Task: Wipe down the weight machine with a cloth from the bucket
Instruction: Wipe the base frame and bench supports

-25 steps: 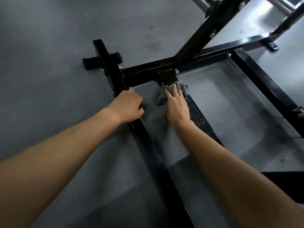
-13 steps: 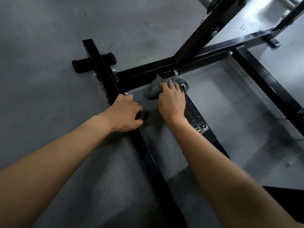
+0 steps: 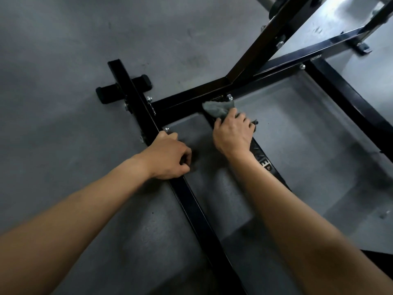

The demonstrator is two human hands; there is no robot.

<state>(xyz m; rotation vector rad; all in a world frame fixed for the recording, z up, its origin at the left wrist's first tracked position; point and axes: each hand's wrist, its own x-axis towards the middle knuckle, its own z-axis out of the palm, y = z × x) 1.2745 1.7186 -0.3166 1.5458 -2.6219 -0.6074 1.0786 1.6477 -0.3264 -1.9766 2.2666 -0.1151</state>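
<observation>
1. Cloth (image 3: 219,108), grey and bunched, is lying low on the weight machine (image 3: 261,45), at the far end of the middle bar (image 3: 262,161). That bar is meeting the cross bar (image 3: 187,102) there, beside a bolt (image 3: 229,96).
2. My right hand (image 3: 232,133) is pressing the cloth down, with the fingers curled over its near part in a loose clutch, not laid flat.
3. My left hand (image 3: 168,158) is gripping the side rail (image 3: 197,213), fingers curled round its inner edge. I am leaning on it for balance.
4. I am judging this joint to be the fiddly part, so I should be working a fold of the cloth into the corner round the bolt, not skating over the top.
5. From there I am planning on dragging back toward myself along the lettered bar under steady, even pressure.
6. I am watching for the bolt head snagging the fabric, and I am wanting my fingertips behind the cloth, off the bare metal.
</observation>
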